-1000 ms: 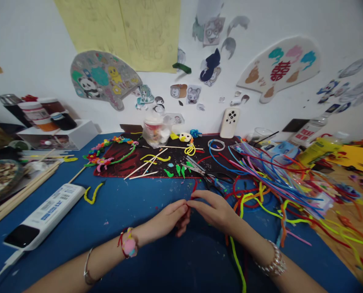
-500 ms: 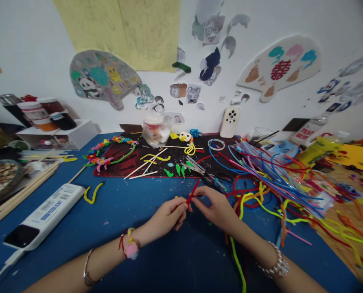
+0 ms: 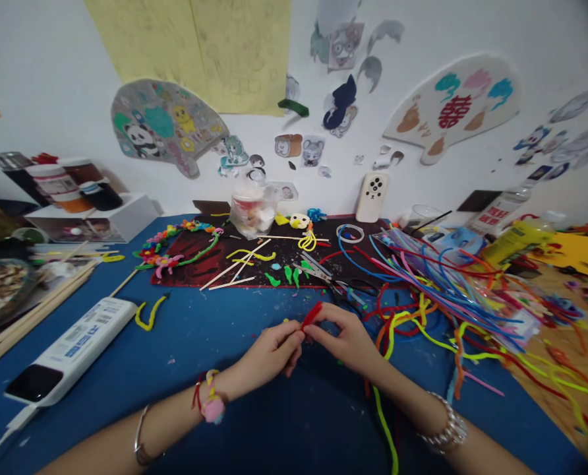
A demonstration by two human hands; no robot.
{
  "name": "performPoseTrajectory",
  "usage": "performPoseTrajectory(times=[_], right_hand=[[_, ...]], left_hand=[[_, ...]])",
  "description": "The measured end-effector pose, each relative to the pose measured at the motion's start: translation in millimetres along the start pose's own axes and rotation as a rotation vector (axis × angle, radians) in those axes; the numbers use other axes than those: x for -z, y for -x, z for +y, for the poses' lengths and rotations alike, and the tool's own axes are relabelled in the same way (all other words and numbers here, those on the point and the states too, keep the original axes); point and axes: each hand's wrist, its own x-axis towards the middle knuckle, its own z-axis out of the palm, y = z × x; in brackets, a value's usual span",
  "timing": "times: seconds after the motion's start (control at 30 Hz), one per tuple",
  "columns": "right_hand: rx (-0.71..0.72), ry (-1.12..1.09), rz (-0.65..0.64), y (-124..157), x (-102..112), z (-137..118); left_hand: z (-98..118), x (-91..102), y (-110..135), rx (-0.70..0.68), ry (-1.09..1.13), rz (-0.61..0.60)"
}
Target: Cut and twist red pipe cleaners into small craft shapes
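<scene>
A short red pipe cleaner [image 3: 312,315] is pinched between my two hands above the blue table. My left hand [image 3: 277,346] is closed on its lower end, thumb against the curled fingers. Its upper part lies against the fingers of my right hand [image 3: 346,336], whose thumb and forefinger pinch it close to the left thumb. The exact ends are partly hidden by the fingers. Just beyond my hands, scissors [image 3: 323,272] with black handles rest on a dark mat [image 3: 188,260], beside small green fuzzy pieces [image 3: 289,276].
Many coloured pipe cleaners [image 3: 422,280] sprawl to the right. Thin wooden sticks [image 3: 244,264] and yellow pieces lie on the mat, near a flowery pipe-cleaner ring [image 3: 175,244]. A white power bank [image 3: 76,349] with a cable sits left. A phone [image 3: 372,198] leans on the wall.
The red pipe cleaner's upper part is now lower and nearer my right fingers, which have shifted slightly left along it. My left hand stays nearly still.
</scene>
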Motion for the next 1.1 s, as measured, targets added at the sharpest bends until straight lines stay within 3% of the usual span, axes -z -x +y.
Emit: performPoseTrajectory(times=[0.2,0.3,0.43,0.6,0.83,1.1], right_hand=[[-0.132,-0.021,0.012,0,-5,6],[-0.173,-0.022,0.006,1,-7,6],[-0.144,0.003,0.039,1,-9,3],[0.062,0.079,0.104,4,-9,-2],[0.254,0.100,-0.056,2,1,-3],[0.330,0.133,-0.149,0,7,1]], left_hand=[[1,-2.1,-1,-0.058,-0.002,0.176],[3,-1.6,-3,-0.049,0.045,0.191],[8,0.1,-4,0.057,0.346,0.153],[8,6.7,-3,0.191,0.666,0.009],[6,16.5,-3,0.310,0.667,-0.174],[9,17.4,-3,0.328,0.681,-0.232]])
